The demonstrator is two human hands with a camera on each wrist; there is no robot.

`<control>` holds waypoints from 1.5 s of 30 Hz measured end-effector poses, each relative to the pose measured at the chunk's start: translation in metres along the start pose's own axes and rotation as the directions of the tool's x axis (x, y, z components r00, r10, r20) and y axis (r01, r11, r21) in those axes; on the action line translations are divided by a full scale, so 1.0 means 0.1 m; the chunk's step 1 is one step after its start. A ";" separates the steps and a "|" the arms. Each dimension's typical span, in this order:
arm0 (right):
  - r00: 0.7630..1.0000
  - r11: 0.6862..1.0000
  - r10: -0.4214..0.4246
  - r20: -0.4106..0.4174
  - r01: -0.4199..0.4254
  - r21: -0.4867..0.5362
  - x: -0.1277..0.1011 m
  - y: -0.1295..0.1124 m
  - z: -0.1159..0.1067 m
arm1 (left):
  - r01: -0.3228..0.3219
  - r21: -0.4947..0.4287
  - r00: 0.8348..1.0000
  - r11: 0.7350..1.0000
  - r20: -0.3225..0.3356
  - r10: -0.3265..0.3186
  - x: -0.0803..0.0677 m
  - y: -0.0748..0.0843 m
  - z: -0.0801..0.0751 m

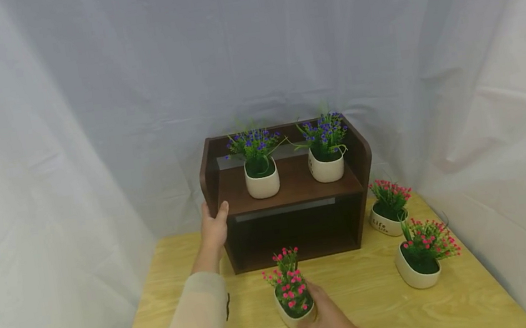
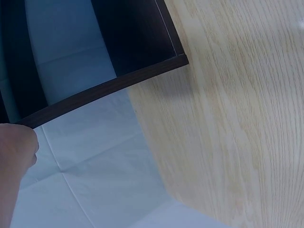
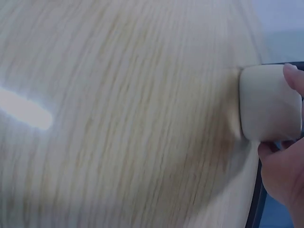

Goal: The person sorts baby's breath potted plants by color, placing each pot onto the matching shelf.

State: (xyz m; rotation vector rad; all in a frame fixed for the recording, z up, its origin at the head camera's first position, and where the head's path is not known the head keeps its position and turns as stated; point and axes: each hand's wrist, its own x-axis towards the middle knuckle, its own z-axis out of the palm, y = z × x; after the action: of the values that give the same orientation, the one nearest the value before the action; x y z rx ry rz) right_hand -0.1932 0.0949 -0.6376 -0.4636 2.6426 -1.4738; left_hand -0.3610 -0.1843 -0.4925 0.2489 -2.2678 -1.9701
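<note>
Just in front of the shelf [image 1: 294, 182], the right hand [image 1: 329, 320] is clasped on a white pot [image 1: 289, 320], thumb and fingers around its smooth, rounded-square wall; green tufts tipped with small pink flowers [image 1: 293, 288] rise from it. Whether its base meets the tabletop [image 1: 357, 296] cannot be told. At the shelf's left side, well apart from the right hand, the left hand [image 1: 214, 229] grips the dark brown panel, thumb on the inner face.

Boxy below, the shelf has side panels curved at the upper front corners. On its upper board stand two glossy white pots, left pot [image 1: 263, 185] and right pot [image 1: 327, 170], both with violet flowers. Right of the shelf sit a lettered pot [image 1: 386, 225] and, nearer the viewer, a plain pot [image 1: 418, 276], both pink-flowered. Streaky yellow grain runs across the tabletop; behind the shelf hangs a creased pale sheet [image 1: 247, 48].
</note>
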 end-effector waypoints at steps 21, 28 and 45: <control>0.994 0.994 0.054 -0.095 -0.063 -0.088 0.04 0.07 0.10 | -0.068 -0.030 0.998 0.997 0.004 0.068 0.00 -0.01 0.00; 0.993 0.996 0.063 -0.097 -0.069 -0.059 0.02 0.10 0.12 | -0.060 -0.025 0.998 0.998 0.009 0.060 -0.01 -0.01 0.01; 0.990 0.996 0.085 -0.113 -0.089 -0.027 0.01 0.12 0.15 | -0.047 0.001 0.999 0.999 -0.009 0.047 -0.02 -0.01 0.02</control>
State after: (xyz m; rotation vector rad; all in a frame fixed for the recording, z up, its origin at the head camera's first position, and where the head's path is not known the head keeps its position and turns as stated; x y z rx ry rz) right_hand -0.1935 0.0887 -0.6558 -0.2719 2.7370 -1.4749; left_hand -0.3595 -0.1822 -0.4939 0.2015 -2.2473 -1.9417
